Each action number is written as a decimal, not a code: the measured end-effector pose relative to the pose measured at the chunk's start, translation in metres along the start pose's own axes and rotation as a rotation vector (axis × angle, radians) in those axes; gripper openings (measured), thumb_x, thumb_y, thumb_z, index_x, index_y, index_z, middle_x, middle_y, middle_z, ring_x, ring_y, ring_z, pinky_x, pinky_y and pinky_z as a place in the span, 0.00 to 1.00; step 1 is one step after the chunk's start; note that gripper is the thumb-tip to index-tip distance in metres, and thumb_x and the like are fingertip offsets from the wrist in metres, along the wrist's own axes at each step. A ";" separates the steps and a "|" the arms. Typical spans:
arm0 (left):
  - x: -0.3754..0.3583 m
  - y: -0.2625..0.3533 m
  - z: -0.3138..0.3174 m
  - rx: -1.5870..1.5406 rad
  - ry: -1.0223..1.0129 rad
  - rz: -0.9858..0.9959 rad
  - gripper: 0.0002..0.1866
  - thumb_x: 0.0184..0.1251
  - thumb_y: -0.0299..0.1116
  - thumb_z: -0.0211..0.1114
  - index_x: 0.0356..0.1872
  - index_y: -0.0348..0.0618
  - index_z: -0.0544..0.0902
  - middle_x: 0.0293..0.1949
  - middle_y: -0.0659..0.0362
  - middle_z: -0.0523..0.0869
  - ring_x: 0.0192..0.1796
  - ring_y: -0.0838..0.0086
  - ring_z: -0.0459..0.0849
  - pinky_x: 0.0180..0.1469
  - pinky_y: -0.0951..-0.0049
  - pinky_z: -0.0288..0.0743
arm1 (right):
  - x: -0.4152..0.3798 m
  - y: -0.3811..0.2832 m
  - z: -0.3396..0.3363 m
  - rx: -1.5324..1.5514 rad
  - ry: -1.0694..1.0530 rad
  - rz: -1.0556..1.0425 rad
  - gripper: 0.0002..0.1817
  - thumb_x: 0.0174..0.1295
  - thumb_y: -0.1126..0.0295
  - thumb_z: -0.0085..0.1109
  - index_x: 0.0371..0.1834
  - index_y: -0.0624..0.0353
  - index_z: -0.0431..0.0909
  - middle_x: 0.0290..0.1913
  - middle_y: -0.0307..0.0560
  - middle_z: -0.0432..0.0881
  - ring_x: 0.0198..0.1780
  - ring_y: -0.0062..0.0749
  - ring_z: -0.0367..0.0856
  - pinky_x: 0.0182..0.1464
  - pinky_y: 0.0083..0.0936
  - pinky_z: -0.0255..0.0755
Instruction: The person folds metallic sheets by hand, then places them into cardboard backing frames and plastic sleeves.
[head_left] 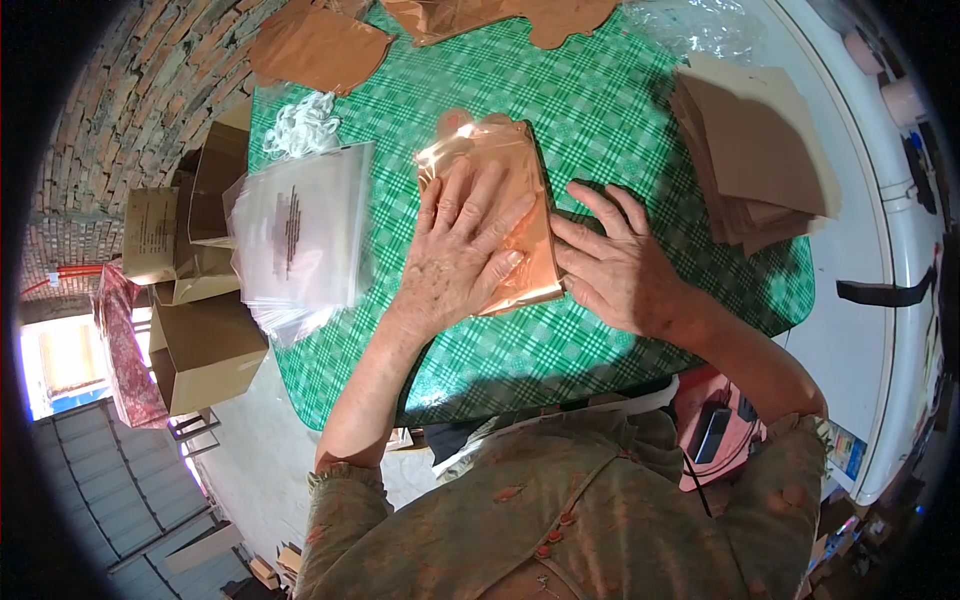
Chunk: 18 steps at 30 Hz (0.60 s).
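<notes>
Head view: ungripping left hand (450,262) apparently smooths a plastic-bagged brown packet (526,168); unclenched right hand (625,268) at three o'clock; next needs even pressure.

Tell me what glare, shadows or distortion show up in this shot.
Head view: glare whitens the far left corner of the wrapped orange package under the left hand; head view: a shadow darkens part of the brown sheets; head view: daylight washes out the opening at left; head view: wide-lens bending, with black corners.
</notes>
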<state>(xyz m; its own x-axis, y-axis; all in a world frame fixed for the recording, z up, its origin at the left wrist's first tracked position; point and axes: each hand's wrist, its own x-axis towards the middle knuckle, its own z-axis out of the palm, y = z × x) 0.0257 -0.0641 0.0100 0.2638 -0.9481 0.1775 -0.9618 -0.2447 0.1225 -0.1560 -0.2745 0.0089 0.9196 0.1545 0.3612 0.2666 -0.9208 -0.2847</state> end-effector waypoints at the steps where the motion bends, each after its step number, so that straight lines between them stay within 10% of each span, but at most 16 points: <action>1: 0.000 0.000 -0.001 0.000 -0.007 0.000 0.32 0.90 0.60 0.45 0.87 0.68 0.71 0.91 0.56 0.59 0.92 0.49 0.50 0.92 0.40 0.39 | 0.000 0.000 0.000 -0.001 -0.007 -0.002 0.27 0.62 0.62 0.75 0.65 0.55 0.86 0.76 0.46 0.78 0.83 0.59 0.64 0.83 0.67 0.52; 18: 0.002 -0.001 0.001 -0.005 0.003 0.020 0.29 0.91 0.57 0.46 0.85 0.66 0.72 0.89 0.55 0.63 0.90 0.47 0.55 0.91 0.39 0.42 | -0.003 0.002 -0.003 0.019 -0.056 -0.030 0.25 0.70 0.59 0.70 0.68 0.57 0.85 0.76 0.45 0.79 0.86 0.58 0.61 0.85 0.69 0.44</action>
<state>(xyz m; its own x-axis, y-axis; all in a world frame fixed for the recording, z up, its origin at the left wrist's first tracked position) 0.0276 -0.0662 0.0091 0.2448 -0.9521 0.1830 -0.9666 -0.2248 0.1234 -0.1595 -0.2782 0.0097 0.9258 0.2023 0.3193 0.2993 -0.9084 -0.2919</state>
